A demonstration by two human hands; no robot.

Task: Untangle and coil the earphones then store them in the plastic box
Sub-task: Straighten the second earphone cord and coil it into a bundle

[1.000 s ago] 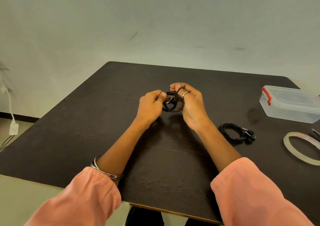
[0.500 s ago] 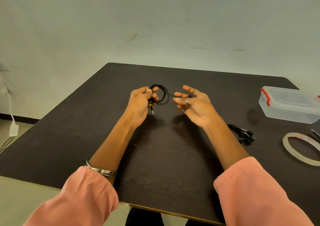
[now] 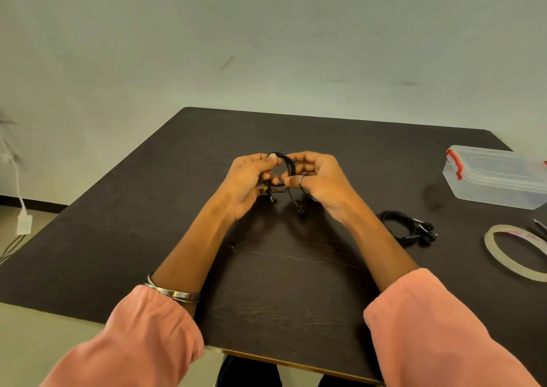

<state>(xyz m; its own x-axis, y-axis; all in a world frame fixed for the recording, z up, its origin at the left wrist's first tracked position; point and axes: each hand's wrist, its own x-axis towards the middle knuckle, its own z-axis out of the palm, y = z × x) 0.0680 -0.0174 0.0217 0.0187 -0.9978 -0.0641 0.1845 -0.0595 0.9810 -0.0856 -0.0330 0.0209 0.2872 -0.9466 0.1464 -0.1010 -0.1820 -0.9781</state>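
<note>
Black earphones (image 3: 286,165) in a small coil are held above the middle of the dark table (image 3: 148,226). My left hand (image 3: 247,181) pinches the coil's left side and top, with the jack plug hanging below it. My right hand (image 3: 318,179) grips the coil's right side, and one earbud dangles beneath on a short length of wire. A second pair of black earphones (image 3: 407,228) lies coiled on the table to the right of my right forearm. The clear plastic box (image 3: 497,176) with red clips sits at the far right, lid on.
A roll of clear tape (image 3: 515,252) lies at the right edge, with a thin dark tool partly seen beside it. A white charger and cable (image 3: 22,222) hang by the wall at the left. The table's near edge runs under my sleeves.
Half a second ago my right hand was open and apart from the coil in my left hand. It has come back and closed on the coil's right side.
</note>
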